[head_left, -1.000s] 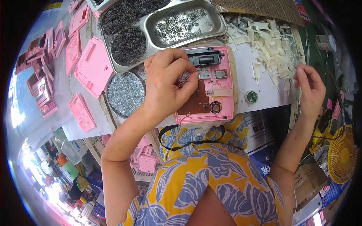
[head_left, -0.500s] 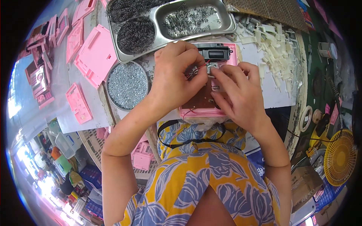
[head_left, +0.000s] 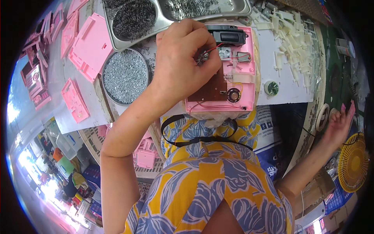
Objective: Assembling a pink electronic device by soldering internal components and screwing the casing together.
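Note:
My left hand (head_left: 189, 58) is closed in a pinch over a pink plastic casing (head_left: 249, 64), with a thin red wire (head_left: 213, 49) running out at its fingertips. The fingers hide the casing's upper left part. Inside the casing sit a black rectangular part (head_left: 230, 36), a brown circuit board (head_left: 206, 90), a small round component (head_left: 233, 94) and a metal piece (head_left: 244, 57). Away at the far right, my right hand (head_left: 338, 126) is stretched out, its fingers apart beside a small pink strip (head_left: 351, 110). Nothing shows in it.
A round dish of small metal screws (head_left: 125, 76) and a metal tray of dark springs (head_left: 134, 19) stand at the left. White plastic parts (head_left: 292, 48) are heaped at the right, near a small round container (head_left: 271, 88). A yellow fan (head_left: 353, 162) stands at the right edge.
My right hand has left the casing and moved to the far right, uncovering the components there. My left hand stays pinched over the casing. The view has shifted slightly.

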Demonstrator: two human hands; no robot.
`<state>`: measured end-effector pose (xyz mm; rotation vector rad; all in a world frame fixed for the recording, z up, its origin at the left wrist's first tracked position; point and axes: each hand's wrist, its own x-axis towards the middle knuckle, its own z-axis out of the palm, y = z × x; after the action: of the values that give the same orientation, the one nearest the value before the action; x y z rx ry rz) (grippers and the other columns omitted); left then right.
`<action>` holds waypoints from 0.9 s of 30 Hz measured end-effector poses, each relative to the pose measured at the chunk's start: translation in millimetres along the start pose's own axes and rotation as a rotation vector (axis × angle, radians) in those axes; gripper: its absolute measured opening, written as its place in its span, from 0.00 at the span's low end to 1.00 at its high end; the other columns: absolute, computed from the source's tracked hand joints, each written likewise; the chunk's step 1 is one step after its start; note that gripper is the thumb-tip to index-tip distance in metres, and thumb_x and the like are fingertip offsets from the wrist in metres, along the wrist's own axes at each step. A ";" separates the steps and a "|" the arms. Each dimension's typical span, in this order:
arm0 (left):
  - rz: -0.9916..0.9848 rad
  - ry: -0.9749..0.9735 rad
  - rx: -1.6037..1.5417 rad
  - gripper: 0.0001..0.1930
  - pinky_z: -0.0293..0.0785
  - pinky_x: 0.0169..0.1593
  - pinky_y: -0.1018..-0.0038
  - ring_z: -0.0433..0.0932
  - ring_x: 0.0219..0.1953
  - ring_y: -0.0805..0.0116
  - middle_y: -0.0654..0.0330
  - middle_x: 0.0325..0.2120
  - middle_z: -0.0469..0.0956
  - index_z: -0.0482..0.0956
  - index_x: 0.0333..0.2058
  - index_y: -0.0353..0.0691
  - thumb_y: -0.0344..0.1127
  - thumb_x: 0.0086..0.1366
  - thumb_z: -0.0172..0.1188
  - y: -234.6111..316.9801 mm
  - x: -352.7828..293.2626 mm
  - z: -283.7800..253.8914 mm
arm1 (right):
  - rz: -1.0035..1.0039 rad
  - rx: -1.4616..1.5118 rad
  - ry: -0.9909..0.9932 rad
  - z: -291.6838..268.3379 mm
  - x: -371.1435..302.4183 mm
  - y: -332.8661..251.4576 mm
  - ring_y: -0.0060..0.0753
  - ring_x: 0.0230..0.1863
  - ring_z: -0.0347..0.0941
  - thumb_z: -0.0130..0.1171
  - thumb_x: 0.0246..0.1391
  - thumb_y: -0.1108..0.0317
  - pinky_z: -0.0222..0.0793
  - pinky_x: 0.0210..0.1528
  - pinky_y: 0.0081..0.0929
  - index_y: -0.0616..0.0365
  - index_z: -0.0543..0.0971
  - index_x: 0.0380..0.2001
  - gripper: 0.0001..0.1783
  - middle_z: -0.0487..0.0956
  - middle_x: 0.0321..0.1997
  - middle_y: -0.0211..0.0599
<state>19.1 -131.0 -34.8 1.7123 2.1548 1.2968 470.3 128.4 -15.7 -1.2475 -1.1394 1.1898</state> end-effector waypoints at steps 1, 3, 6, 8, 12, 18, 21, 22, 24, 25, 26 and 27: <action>0.015 -0.015 0.015 0.06 0.69 0.33 0.71 0.74 0.28 0.67 0.61 0.32 0.76 0.78 0.27 0.38 0.26 0.51 0.67 0.4 -0.1 -1.6 | 0.048 0.084 -0.037 -23.9 14.8 -6.8 0.25 0.35 0.65 0.56 0.69 0.59 0.62 0.36 0.21 0.68 0.69 0.61 0.26 0.74 0.43 0.38; 0.040 -0.031 0.025 0.06 0.70 0.31 0.75 0.73 0.27 0.70 0.60 0.32 0.76 0.77 0.28 0.36 0.25 0.53 0.66 0.0 1.5 -1.9 | 0.012 0.180 -0.047 -74.2 58.0 -3.2 0.26 0.36 0.65 0.56 0.69 0.59 0.62 0.35 0.22 0.68 0.70 0.58 0.24 0.73 0.44 0.39; 0.006 0.014 0.028 0.06 0.68 0.39 0.62 0.76 0.34 0.57 0.61 0.29 0.76 0.78 0.24 0.42 0.31 0.48 0.67 -2.5 -0.3 3.2 | -0.110 0.063 0.067 -66.9 85.9 -5.5 0.28 0.32 0.64 0.57 0.69 0.60 0.62 0.32 0.25 0.67 0.73 0.49 0.18 0.73 0.41 0.39; 0.032 0.032 0.057 0.06 0.68 0.39 0.61 0.76 0.34 0.56 0.61 0.29 0.77 0.78 0.24 0.42 0.31 0.48 0.66 -2.7 -1.2 4.7 | -0.180 -0.056 0.203 -16.7 71.8 -13.8 0.28 0.28 0.63 0.58 0.69 0.61 0.62 0.32 0.26 0.66 0.75 0.46 0.16 0.73 0.36 0.37; 0.101 0.063 0.033 0.06 0.69 0.36 0.61 0.76 0.31 0.54 0.56 0.28 0.75 0.75 0.24 0.39 0.27 0.50 0.65 2.7 2.8 2.3 | -0.229 -0.116 0.284 -55.4 103.1 -24.1 0.27 0.24 0.59 0.57 0.66 0.65 0.59 0.28 0.28 0.63 0.75 0.39 0.10 0.68 0.25 0.31; 0.069 0.028 0.025 0.08 0.68 0.35 0.61 0.74 0.32 0.54 0.55 0.27 0.73 0.73 0.23 0.38 0.26 0.49 0.65 4.9 3.4 -0.8 | -0.240 0.294 0.036 -128.2 39.8 -65.2 0.24 0.24 0.58 0.55 0.61 0.65 0.51 0.22 0.27 0.65 0.76 0.43 0.13 0.62 0.22 0.28; 0.076 0.044 0.018 0.08 0.68 0.36 0.61 0.74 0.33 0.54 0.55 0.28 0.73 0.73 0.23 0.38 0.26 0.49 0.65 1.0 2.0 0.6 | -0.004 0.439 -0.394 -67.7 -5.3 -79.9 0.31 0.29 0.65 0.57 0.62 0.61 0.61 0.31 0.29 0.63 0.75 0.37 0.13 0.68 0.26 0.33; 0.081 0.049 0.017 0.08 0.68 0.37 0.61 0.74 0.33 0.54 0.55 0.28 0.73 0.73 0.23 0.38 0.27 0.50 0.65 0.5 1.7 1.4 | -0.015 0.405 -0.415 -37.4 -23.8 -78.3 0.31 0.29 0.65 0.58 0.62 0.60 0.61 0.32 0.28 0.63 0.76 0.38 0.14 0.71 0.28 0.36; 0.086 0.048 0.023 0.07 0.67 0.37 0.61 0.74 0.33 0.53 0.55 0.29 0.73 0.73 0.23 0.38 0.27 0.50 0.65 1.6 2.1 3.3 | -0.155 0.287 -0.340 29.3 -59.1 -65.9 0.27 0.27 0.62 0.59 0.63 0.60 0.57 0.30 0.24 0.66 0.76 0.43 0.17 0.76 0.34 0.41; 0.084 0.052 0.028 0.07 0.67 0.38 0.61 0.74 0.34 0.53 0.55 0.29 0.73 0.73 0.23 0.38 0.27 0.50 0.64 2.0 1.6 3.0 | -0.240 0.211 -0.361 56.1 -70.0 -59.4 0.25 0.27 0.61 0.58 0.63 0.60 0.56 0.30 0.22 0.67 0.76 0.45 0.18 0.77 0.37 0.44; 0.081 0.051 0.025 0.07 0.67 0.38 0.61 0.74 0.34 0.53 0.55 0.29 0.73 0.73 0.24 0.38 0.27 0.50 0.64 2.0 2.1 2.9 | -0.327 0.134 -0.371 82.5 -82.0 -54.3 0.22 0.26 0.60 0.58 0.63 0.61 0.55 0.29 0.20 0.69 0.77 0.47 0.20 0.79 0.40 0.47; 0.077 0.050 0.026 0.07 0.66 0.39 0.61 0.74 0.35 0.53 0.55 0.30 0.73 0.73 0.24 0.38 0.27 0.50 0.64 2.4 1.8 2.8 | -0.411 0.024 -0.445 107.8 -92.5 -49.5 0.21 0.28 0.63 0.58 0.63 0.63 0.57 0.31 0.19 0.70 0.78 0.46 0.18 0.79 0.42 0.49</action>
<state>21.8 -127.9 -34.2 1.8083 2.1622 1.3502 357.7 44.1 37.8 -0.6908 -1.6102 1.1844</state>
